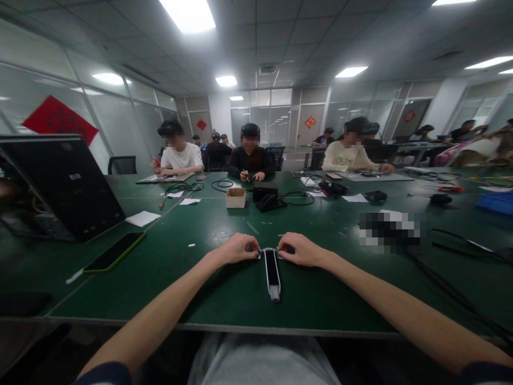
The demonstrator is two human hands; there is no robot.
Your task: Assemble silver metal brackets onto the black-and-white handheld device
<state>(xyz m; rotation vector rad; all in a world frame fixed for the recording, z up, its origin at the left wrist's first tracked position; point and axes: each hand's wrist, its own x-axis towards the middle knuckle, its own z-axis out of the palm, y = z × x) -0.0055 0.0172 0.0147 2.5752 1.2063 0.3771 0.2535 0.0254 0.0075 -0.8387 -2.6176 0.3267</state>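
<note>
A slim white device with a long black face (272, 270) lies on the green table in front of me, its narrow pale end towards me. At its far end, my left hand (239, 248) is closed in a pinch on a small shiny piece (258, 254) just left of the device. Mirroring it on the right, my right hand (301, 249) pinches another small shiny piece (280, 255). Whether these pieces are joined to the device I cannot tell. Both wrists are low over the tabletop.
A phone with a green edge (116, 252) lies to the left, before a black HP computer case (68, 184). Ahead are a small open box (235, 198) and a black stand (266, 195). Cables and a blue bin (497, 203) are at right. Several people sit opposite.
</note>
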